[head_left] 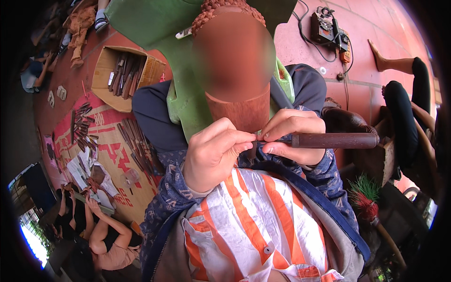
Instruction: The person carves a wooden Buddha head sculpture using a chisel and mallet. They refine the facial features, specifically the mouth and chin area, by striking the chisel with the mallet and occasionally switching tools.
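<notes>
Orange-and-white striped shirt (251, 211), then green chair (150, 21) and carved head (233, 56).
Reddish brown with knobbly curls on top, the carved head lies over the chair, its neck a smooth cylinder. Near it, the fingers of the right hand (299, 128) close around a dark tool (334, 140), its straight brown handle slightly glossy; those of the left hand (211, 151) draw together by its slender end, their grip unclear.
</notes>
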`<state>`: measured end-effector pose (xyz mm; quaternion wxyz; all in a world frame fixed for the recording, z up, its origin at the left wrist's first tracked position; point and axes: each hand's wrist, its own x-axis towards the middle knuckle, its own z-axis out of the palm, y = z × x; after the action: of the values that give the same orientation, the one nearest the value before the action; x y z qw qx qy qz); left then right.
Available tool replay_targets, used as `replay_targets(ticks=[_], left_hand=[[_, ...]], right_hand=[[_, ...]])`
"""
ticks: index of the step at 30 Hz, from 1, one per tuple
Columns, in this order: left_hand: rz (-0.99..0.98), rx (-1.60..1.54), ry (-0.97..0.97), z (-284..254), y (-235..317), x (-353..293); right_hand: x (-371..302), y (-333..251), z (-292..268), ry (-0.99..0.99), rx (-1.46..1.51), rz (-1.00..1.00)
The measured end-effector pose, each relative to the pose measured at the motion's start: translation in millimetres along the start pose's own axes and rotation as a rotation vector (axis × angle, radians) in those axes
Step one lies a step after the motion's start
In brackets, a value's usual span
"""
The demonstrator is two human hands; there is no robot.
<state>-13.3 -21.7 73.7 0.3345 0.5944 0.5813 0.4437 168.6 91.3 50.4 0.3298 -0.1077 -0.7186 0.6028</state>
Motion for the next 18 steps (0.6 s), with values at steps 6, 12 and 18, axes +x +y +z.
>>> replay_targets(ticks=[6, 12, 18], left_hand=[[-0.141, 0.244, 0.274, -3.4, -20.4, 0.1], [-0.24, 0.131, 0.205, 10.3, -56.8, 8.3], [-0.278, -0.225, 0.166, 21.0, -65.4, 14.0]], right_hand=[[5.0, 0.5, -8.3, 0.303, 0.147, 0.236], [23.5, 17.6, -18.8, 0.337, 0.05, 0.138], [31.5, 24.0, -16.2, 0.317, 0.066, 0.08]])
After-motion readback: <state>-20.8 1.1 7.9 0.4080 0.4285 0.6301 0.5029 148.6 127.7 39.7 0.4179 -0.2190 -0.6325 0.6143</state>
